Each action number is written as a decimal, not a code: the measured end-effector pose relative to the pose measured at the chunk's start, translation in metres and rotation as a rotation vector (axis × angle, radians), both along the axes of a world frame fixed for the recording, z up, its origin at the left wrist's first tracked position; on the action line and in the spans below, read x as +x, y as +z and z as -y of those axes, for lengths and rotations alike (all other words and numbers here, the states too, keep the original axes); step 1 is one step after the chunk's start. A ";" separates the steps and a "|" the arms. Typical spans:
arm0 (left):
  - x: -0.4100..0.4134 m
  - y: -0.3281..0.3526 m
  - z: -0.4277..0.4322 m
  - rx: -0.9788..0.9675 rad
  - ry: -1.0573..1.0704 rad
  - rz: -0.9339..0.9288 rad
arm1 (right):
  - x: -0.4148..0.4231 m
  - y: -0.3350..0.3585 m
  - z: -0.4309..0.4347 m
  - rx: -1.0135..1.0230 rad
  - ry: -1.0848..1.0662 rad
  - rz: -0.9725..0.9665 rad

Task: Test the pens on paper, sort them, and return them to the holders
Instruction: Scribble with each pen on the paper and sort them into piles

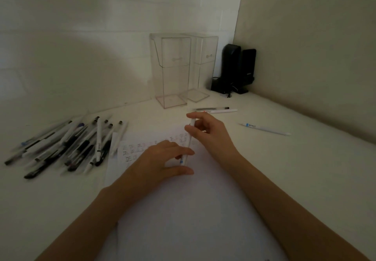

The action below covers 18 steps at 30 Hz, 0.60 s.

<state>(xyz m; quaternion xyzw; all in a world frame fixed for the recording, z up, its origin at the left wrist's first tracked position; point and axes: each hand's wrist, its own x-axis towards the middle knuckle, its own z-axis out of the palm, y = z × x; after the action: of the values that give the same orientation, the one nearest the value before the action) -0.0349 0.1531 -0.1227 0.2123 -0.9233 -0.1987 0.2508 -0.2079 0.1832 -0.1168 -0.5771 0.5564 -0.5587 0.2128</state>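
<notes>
**One pen pinched at both ends over the paper**

A dim white desk [305, 179] fills a corner between pale walls. Nearest, one paper [183, 209] lies under the forearms, with rows of test marks at its far end. Over those marks the left hand [162, 159] pinches the lower end of a white pen [188, 139]. The right hand [209, 132] pinches its upper end. To the left lies a blurred pile [71, 144], too blurred to count. To the right lie three loose pens [264, 128]. Farthest stand two clear holders [171, 71], beside black devices [234, 69].

Dim white walls [81, 26], pale desk [305, 169]
</notes>
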 end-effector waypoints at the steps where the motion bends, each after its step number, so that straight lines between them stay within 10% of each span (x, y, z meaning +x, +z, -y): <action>1: 0.000 0.000 0.001 -0.003 -0.001 -0.011 | 0.000 0.001 -0.001 0.002 -0.008 -0.007; 18: -0.110 0.024 -0.156 -0.069 -0.430 0.147 | -0.090 0.014 -0.245 0.006 -0.628 0.279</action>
<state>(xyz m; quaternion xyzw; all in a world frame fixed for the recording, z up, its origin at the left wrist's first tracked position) -0.1452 0.3087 -0.0986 0.0157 -0.9693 -0.2002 0.1419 -0.2979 0.4283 -0.1027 -0.2952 0.6740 -0.6688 0.1061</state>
